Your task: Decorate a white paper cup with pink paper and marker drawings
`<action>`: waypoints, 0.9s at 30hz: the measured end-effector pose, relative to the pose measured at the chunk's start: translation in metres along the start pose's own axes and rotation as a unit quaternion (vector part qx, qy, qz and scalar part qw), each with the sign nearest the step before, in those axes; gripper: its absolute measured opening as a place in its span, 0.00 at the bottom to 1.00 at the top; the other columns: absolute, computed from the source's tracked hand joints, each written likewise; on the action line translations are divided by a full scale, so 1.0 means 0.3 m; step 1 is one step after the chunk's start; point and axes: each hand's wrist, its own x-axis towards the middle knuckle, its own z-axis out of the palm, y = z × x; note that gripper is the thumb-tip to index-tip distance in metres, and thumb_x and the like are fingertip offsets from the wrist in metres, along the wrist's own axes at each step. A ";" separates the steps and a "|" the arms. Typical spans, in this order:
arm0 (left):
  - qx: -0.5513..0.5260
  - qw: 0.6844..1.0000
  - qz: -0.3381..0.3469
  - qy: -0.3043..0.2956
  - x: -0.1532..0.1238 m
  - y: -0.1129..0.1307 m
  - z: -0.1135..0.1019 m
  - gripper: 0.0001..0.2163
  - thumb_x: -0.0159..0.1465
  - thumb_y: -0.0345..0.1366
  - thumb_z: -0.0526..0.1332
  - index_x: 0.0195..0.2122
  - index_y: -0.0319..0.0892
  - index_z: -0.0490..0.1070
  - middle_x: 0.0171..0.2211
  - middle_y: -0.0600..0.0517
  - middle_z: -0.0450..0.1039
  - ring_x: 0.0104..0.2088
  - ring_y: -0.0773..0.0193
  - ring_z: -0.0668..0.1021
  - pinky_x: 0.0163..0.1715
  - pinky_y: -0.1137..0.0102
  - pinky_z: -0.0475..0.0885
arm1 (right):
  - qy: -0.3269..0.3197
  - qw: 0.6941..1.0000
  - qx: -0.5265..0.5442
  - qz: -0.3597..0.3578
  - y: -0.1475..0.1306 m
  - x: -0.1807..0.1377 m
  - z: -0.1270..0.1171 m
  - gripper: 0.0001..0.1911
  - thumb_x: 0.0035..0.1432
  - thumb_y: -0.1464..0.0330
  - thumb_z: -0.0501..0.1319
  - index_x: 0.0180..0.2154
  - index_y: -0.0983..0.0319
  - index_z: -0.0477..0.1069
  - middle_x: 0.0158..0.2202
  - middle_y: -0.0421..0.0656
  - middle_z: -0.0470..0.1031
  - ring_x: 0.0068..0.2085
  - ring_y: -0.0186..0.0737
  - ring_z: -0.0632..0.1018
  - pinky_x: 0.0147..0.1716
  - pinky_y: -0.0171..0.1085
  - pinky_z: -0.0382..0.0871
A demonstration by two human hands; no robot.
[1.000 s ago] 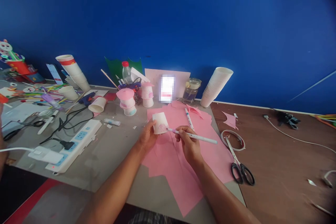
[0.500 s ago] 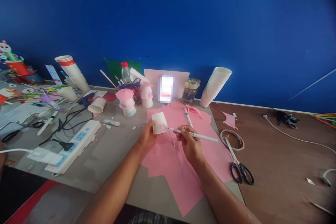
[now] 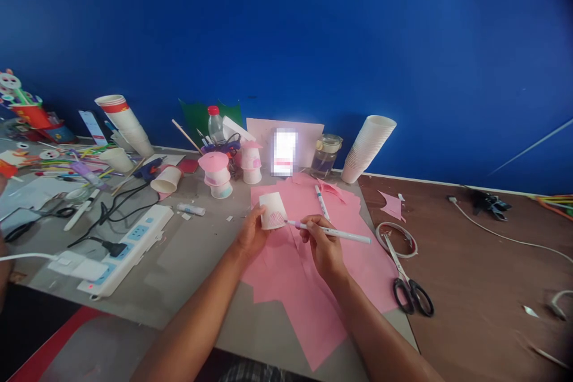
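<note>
A white paper cup [image 3: 271, 205], held upside down with its wide rim low, is in the grip of my left hand [image 3: 251, 233]. Pink criss-cross lines mark a patch near its rim. Between the fingers of my right hand [image 3: 324, 245] is a white marker [image 3: 347, 234], its tip pointing left, close beside the cup's lower right edge. Whether the tip touches the cup I cannot tell. Below both hands lie overlapping sheets of pink paper [image 3: 308, 310], with a second marker [image 3: 321, 202] on them. Cups decorated in pink [image 3: 217, 174] stand behind, to the left.
Scissors [image 3: 405, 277] and a tape roll [image 3: 414, 245] lie at the right. A tall stack of cups [image 3: 369, 146] leans near the wall beside a glass jar [image 3: 326, 154]. Left are a power strip [image 3: 134, 250], cables and a tipped cup [image 3: 166, 179]. A lit screen [image 3: 285, 152] faces me.
Hardly anything differs. The marker's tip sits slightly lower beside the cup, and the whole view has shifted by a few pixels.
</note>
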 end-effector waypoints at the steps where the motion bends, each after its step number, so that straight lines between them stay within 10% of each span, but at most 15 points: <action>1: 0.001 1.000 -0.003 0.002 0.000 0.000 -0.001 0.10 0.54 0.35 0.66 0.37 0.38 0.72 0.31 0.51 0.75 0.32 0.62 0.77 0.33 0.66 0.73 | 0.003 1.000 0.000 0.000 0.001 0.001 0.000 0.07 0.54 0.64 0.63 0.27 0.60 0.74 0.22 0.38 0.69 0.26 0.35 0.69 0.26 0.35 0.62; 27: -0.002 1.000 -0.003 -0.009 0.001 -0.001 -0.007 0.09 0.54 0.35 0.66 0.35 0.38 0.72 0.31 0.51 0.75 0.31 0.63 0.76 0.31 0.69 0.74 | 0.009 1.000 0.020 -0.002 0.008 0.002 -0.009 0.07 0.53 0.64 0.64 0.28 0.61 0.75 0.22 0.38 0.70 0.26 0.33 0.68 0.26 0.34 0.61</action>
